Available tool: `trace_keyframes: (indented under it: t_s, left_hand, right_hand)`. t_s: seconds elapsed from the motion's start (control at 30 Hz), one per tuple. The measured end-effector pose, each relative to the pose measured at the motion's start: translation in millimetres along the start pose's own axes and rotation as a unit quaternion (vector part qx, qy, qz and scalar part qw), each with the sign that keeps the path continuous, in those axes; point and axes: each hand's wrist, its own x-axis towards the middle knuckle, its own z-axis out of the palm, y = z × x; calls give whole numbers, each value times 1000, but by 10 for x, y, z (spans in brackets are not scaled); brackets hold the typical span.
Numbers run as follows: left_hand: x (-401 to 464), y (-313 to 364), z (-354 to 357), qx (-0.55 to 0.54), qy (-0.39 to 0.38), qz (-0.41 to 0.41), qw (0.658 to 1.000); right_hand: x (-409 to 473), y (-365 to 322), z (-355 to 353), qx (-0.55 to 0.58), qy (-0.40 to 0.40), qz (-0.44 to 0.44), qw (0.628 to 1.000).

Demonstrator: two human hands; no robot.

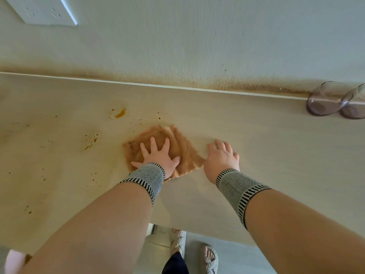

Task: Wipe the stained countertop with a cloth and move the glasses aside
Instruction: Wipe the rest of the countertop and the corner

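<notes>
Nearest, at the bottom of the frame: two bare forearms in striped knit wrist sleeves [147, 179], reaching up-frame over the pale countertop [256, 147]; sandalled feet below its near edge.

Just beyond, at centre frame: left hand [158, 155] spread flat, fingers straight and splayed, pressing down on the orange cloth [177, 143], gripping nothing. Cloth bunched into a rough square under the palm, its ridges running from upper left to lower right, one corner poking out toward the right hand [222, 157]. Right hand flat on bare counter just beside that corner, fingers relaxed and loosely bent, holding nothing, seemingly bracing.

Further out, left of the cloth: orange stains [119, 113] toward the upper left of centre, a second splatter [91, 140] nearly level with the cloth, smaller specks trailing down the left side of the frame. All remaining dirt thus up and left of the pressing hand, none visible to its right; probably calls for a leftward sweep, left hand already nearer.

Farthest, at the right edge against the wall: two tinted glasses [325, 101], touching or nearly so, well apart from the cloth and closer to the right hand. Brownish staining along the wall's foot; a white socket plate [41, 10] at upper left.
</notes>
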Motion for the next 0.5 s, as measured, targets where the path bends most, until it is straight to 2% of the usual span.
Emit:
trace_keyframes:
  t_s: [0.13, 0.2, 0.27, 0.33, 0.4, 0.5]
  left_hand:
    - [-47, 145, 57, 66, -7, 146, 987]
    - [29, 12, 20, 79, -4, 170, 982]
    - [164, -208, -76, 65, 7, 135, 989]
    - [320, -383, -205, 29, 10, 63, 998]
    - [413, -395, -295, 9, 3, 19, 1000]
    - [398, -189, -297, 28, -2, 58, 998]
  right_hand:
    - [117, -79, -14, -7, 10, 5, 1000]
    - [204, -139, -20, -9, 8, 11, 1000]
    - [265, -192, -28, -19, -23, 18, 999]
    - [309, -203, -42, -33, -53, 29, 998]
    - [340, -165, -59, -42, -59, 43, 996]
    - [373, -127, -21, -48, -52, 52, 996]
